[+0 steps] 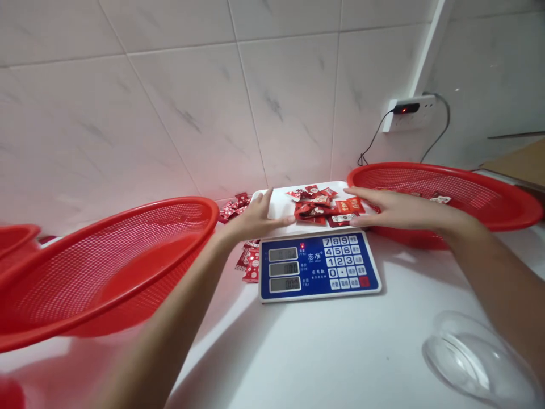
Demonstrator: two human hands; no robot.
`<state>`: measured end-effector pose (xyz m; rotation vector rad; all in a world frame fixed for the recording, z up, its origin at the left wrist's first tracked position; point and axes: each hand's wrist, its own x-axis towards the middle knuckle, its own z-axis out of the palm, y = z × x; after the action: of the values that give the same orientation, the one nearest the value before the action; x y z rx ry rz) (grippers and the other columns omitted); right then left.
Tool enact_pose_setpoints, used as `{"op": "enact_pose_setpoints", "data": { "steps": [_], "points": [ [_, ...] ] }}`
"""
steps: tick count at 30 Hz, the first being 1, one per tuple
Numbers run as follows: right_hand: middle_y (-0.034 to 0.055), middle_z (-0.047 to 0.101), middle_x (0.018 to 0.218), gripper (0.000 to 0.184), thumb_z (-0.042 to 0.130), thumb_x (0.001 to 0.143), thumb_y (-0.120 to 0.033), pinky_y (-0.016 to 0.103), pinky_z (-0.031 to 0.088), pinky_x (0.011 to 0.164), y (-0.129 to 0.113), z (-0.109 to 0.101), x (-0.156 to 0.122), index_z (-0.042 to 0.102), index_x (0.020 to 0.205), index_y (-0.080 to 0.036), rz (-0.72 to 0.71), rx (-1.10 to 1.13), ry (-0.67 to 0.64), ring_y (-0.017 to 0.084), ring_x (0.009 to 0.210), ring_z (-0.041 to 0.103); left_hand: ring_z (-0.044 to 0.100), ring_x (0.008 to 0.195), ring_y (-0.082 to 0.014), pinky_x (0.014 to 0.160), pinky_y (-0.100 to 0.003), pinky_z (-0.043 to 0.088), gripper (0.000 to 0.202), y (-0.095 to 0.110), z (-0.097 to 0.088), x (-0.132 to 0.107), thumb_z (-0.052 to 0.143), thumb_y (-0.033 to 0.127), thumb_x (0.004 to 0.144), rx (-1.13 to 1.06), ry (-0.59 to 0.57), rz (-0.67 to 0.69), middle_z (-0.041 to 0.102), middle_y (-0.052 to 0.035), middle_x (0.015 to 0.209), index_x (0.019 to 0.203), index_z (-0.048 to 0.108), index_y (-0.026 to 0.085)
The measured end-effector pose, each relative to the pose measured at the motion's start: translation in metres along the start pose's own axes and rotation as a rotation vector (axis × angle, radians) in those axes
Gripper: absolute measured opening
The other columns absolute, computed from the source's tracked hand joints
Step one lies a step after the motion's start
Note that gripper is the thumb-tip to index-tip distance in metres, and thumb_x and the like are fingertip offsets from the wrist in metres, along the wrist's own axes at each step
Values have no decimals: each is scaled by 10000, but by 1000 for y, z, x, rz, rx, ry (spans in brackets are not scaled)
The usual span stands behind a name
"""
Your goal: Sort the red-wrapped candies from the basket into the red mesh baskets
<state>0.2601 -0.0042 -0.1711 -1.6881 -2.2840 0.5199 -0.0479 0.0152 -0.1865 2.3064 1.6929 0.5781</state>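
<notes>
Several small red wrapped packets [315, 209] lie in a loose pile on the white tray [279, 200] of a digital scale. My left hand [255, 220] is at the tray's left end, its thumb stretched inward across the tray and apart from the fingers. At the right end, my right hand [385, 209] has its fingers and thumb spread beside the packets; whether it touches them I cannot tell. Neither hand grips anything visibly. In front of the tray is the scale's blue panel [315, 267], with three small displays and a keypad.
A large red mesh basket [187, 205] stands on the left, and another red basket [426, 167] holding some packets stands on the right. More red packets [251, 264] lie left of the scale. A clear plastic container [460, 363] is at the front right. Behind is a tiled wall with a socket [411, 120].
</notes>
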Motion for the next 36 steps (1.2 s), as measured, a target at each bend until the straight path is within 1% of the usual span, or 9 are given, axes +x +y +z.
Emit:
{"op": "enact_pose_setpoints", "data": {
  "steps": [4,7,11,16,23,28,31,33,36],
  "points": [
    [37,405,1567,928,654,785,-637,578,375,1155,2,7,8,343,1584,-283,-153,37,-109,415,1428,375,-77,1530,-396,1232,-604,56,1193,7,26,9,456,889,732,16,-75,-37,24,-239,1665,1591,95,143],
    [32,317,1607,982,680,773,-585,557,343,1184,4,11,13,268,1609,-273,-176,40,-124,403,1458,321,-122,1532,-337,1245,-550,45,1130,26,33,25,352,876,791,6,-117,4,-80,-188,1671,1605,-16,184],
    [32,190,1650,1027,618,809,-657,510,287,1216,5,12,15,156,1631,-249,-192,70,-117,362,1497,242,-118,1525,-381,1232,-587,66,1136,44,34,56,325,893,777,7,-180,75,-124,-158,1669,1606,-76,229],
    [71,181,1656,1080,632,791,-664,524,288,1211,1,14,15,139,1636,-206,-140,67,-8,367,1509,211,-128,1511,-446,1196,-672,33,1167,49,27,87,422,912,703,66,-316,135,-83,-111,1682,1609,-7,314],
    [122,254,1633,1026,596,818,-613,566,351,1161,-6,18,15,134,1635,-199,-138,110,-47,391,1463,330,-52,1523,-467,1157,-713,-69,962,63,30,116,340,904,766,152,-406,151,32,-32,1694,1579,211,404],
    [172,309,1606,1120,616,809,-649,542,398,1130,-6,18,14,45,1633,-151,-57,128,-5,396,1434,380,336,1482,-317,1228,-479,224,804,71,36,124,353,807,845,75,-483,289,341,-26,1627,1488,460,337],
    [162,385,1573,1030,625,835,-566,522,438,1091,-6,19,16,95,1631,-182,-62,120,13,385,1385,455,533,1331,-304,1147,-473,377,793,59,26,111,316,816,855,36,-529,310,510,-54,1521,1451,513,331],
    [137,421,1557,959,642,832,-500,491,458,1072,-3,22,19,174,1620,-218,-98,123,52,372,1374,473,490,1370,-318,1158,-498,358,801,47,19,95,419,834,808,31,-539,337,496,-36,1533,1469,474,385],
    [144,409,1563,950,660,824,-452,482,438,1092,0,29,25,199,1618,-209,-138,183,94,354,1395,450,212,1524,-362,1228,-576,168,926,32,16,71,586,828,709,50,-461,366,335,4,1631,1519,362,440]
  ]
}}
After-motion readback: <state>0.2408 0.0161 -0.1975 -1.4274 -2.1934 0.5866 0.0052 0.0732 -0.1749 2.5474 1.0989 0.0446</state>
